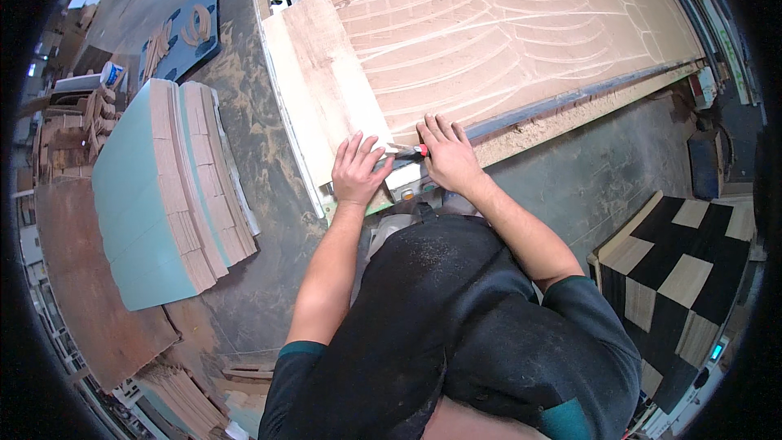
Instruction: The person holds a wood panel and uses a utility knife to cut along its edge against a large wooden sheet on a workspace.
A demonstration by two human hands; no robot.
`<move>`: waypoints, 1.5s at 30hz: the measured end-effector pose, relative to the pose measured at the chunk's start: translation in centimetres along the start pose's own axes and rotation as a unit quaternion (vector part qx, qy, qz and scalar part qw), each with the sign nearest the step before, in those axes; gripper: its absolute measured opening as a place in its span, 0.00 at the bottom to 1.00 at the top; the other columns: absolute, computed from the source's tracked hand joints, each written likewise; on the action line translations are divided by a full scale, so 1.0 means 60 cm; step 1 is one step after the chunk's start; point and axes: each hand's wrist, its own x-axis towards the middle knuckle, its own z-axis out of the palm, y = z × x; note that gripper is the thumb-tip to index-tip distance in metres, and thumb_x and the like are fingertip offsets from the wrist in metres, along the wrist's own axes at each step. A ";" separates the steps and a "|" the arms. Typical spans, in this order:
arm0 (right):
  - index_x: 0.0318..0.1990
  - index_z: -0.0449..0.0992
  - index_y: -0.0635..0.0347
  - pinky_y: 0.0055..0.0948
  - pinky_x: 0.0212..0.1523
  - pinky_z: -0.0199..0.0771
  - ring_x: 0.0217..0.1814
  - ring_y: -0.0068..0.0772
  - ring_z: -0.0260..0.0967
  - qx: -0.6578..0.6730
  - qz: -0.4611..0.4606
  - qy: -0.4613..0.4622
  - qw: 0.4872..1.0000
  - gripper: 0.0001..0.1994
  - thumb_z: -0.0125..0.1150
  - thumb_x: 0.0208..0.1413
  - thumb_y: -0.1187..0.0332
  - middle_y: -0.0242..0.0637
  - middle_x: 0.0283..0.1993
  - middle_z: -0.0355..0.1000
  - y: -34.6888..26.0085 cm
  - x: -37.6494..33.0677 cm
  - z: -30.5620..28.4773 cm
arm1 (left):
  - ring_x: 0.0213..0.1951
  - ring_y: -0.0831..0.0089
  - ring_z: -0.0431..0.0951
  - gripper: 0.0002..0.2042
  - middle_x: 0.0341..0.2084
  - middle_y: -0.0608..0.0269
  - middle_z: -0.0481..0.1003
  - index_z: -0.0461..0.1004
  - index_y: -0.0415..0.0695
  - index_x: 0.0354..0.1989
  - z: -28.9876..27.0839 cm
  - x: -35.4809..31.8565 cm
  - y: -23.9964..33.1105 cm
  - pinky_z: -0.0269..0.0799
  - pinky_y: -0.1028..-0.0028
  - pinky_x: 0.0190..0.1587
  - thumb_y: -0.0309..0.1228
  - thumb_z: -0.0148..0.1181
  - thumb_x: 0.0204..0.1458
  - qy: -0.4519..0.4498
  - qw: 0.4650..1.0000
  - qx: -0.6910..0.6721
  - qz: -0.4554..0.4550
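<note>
Farthest left of the left grip is a stack of teal-faced boards [138, 204], well apart from it; beyond the stack, forward and left of the grip, a blue platform [186, 55] carries curved wooden strips [160, 42].

Directly ahead of the left grip, a pale wooden plank [326, 65] lies flat along the left side of the bench [521, 28]. Its long axis runs away from the grip, leaning somewhat left, and its near end sits under the fingers.

The left grip [356, 171] is released: the hand lies palm down, its fingers spread and reaching forward over the plank's end, thumb angled out to the right, forearm coming up from below.

Just right of those fingertips is a small tool [407, 151] with a pale tip and a black and red body. Its long axis runs crosswise in the gap between the two grips, tip toward the left one and red end against the right, so the right hand is the nearer.

The right grip [450, 161] is back up, fingers extended forward at the bench's edge, forearm slanting in from the lower right. Its thumb and palm are hidden, so whether it grasps the tool I cannot tell.

Well right of and behind this grip is a black-and-pale checkered panel [684, 277].
</note>
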 end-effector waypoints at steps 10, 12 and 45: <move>0.61 0.65 0.59 0.61 0.49 0.83 0.49 0.68 0.83 0.107 -0.028 -0.107 0.988 0.20 0.59 0.76 0.56 0.59 0.47 0.84 0.059 0.075 -0.118 | 0.63 0.58 0.83 0.11 0.53 0.67 0.87 0.88 0.50 0.39 -0.006 0.002 -0.001 0.76 0.54 0.68 0.39 0.81 0.52 0.006 1.000 0.002 0.008; 0.59 0.70 0.58 0.60 0.48 0.83 0.48 0.66 0.84 0.063 -0.057 -0.139 0.987 0.19 0.58 0.77 0.52 0.56 0.45 0.84 0.058 0.092 -0.138 | 0.63 0.58 0.83 0.11 0.53 0.67 0.87 0.88 0.50 0.39 -0.006 0.001 0.000 0.76 0.54 0.68 0.38 0.81 0.52 0.004 1.000 0.003 0.005; 0.52 0.87 0.48 0.46 0.48 0.86 0.48 0.46 0.86 -0.066 -0.263 -0.060 0.961 0.12 0.61 0.72 0.56 0.38 0.42 0.84 0.049 0.169 -0.091 | 0.65 0.62 0.83 0.10 0.54 0.70 0.87 0.89 0.52 0.39 0.000 -0.009 -0.006 0.75 0.53 0.71 0.42 0.79 0.55 -0.016 1.000 0.013 -0.013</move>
